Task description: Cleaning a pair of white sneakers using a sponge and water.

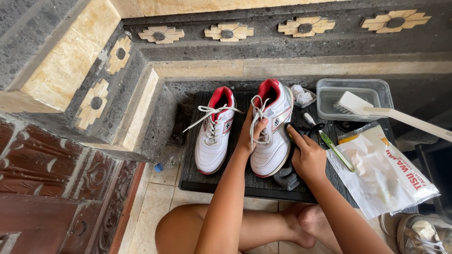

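Landmark: black mat (221, 181), ribbed rubber-like, matt. On it, white sneakers (270, 136) of smooth, slightly glossy synthetic leather with woven cotton-like laces; dark grey cloth (286, 178), soft, matt, at its front edge. Clear plastic tub (325, 101) at its back right, glossy. Behind it, rough dark stone wall (263, 47).

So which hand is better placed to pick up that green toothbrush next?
Probably the right hand: it lies beside the green toothbrush on the mat, over a dark cloth. The left hand is holding the right-side shoe.
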